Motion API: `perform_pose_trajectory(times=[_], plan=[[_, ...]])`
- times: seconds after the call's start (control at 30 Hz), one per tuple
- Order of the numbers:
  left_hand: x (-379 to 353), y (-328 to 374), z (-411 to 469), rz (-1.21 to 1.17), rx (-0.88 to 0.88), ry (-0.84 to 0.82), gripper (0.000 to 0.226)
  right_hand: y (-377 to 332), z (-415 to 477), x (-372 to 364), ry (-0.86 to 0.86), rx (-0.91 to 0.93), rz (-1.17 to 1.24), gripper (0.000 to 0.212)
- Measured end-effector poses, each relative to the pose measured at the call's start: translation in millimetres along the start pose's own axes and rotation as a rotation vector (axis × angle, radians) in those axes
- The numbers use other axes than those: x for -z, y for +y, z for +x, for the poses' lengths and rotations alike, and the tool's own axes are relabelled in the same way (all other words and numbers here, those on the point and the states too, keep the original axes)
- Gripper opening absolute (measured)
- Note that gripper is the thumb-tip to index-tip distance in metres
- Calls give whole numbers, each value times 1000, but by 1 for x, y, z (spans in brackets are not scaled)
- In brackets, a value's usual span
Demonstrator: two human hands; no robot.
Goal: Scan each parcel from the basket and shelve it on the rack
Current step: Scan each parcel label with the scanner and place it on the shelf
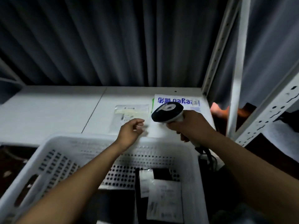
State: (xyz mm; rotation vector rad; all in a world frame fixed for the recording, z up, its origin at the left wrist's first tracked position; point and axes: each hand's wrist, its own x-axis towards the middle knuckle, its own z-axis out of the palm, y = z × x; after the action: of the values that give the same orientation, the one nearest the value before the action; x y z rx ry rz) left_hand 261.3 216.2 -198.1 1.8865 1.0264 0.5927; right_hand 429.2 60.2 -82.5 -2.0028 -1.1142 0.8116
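- Gripped a scanner (pixel 167 113) by its handle with the right hand (pixel 191 125), fingers wrapped round it, above the right part of the shelf (pixel 48 107); aimed its dark head left and downward.
- Stretched the left hand (pixel 131 130) forward past the far rim of the basket (pixel 90 137), fingers loosely curled and grasping nothing, thumb and forefinger a little apart.
- Hovered that hand at the near edge of a clear parcel (pixel 131 113); could not tell through the blur whether the fingertips touched it.
- Found the clear parcel lying flat on the white shelf, just left of the scanner's head, with a pale strip across its far part.
- Found a white parcel (pixel 178 101) with blue print flat on the same shelf, to the right of the clear parcel and a little farther back, partly hidden behind the scanner.
- Found the white perforated basket near, in front of the shelf, beneath both forearms.
- Saw in the basket's near right part a labelled parcel (pixel 165 202) lying over a black parcel (pixel 162 174).
- Saw a dark cable (pixel 207 153) hanging from the scanner's handle beside the basket's right wall.
- Saw a white rack post (pixel 217 50) with holes rising at the shelf's far right corner, and a dark pleated curtain (pixel 113 38) behind the shelf.
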Motion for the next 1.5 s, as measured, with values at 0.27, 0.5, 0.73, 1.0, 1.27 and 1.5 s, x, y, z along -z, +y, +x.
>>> perform_pose_trajectory(times=[0.27, 0.5, 0.73, 1.0, 1.27, 1.5], plan=[[-12, -96, -120, 489, 52, -151, 39, 4, -37, -55, -258, 75, -301, 27], [-82, -167, -157, 694, 321, -471, 56, 20, -35, -69, -349, 108, -449, 33], [-117, -191, -163, 587, 496, -467, 56, 33, -19, -76, -376, 118, -550, 36], [-124, -192, -167, 373, 492, -318, 45, 30, -17, -80, -343, 161, -521, 29], [-70, -149, -177, 305, 238, -43, 29, 0, -28, -77, -352, 230, -471, 29], [10, -94, -203, 327, 97, 170, 33, -30, -43, -79, -355, 209, -255, 30]])
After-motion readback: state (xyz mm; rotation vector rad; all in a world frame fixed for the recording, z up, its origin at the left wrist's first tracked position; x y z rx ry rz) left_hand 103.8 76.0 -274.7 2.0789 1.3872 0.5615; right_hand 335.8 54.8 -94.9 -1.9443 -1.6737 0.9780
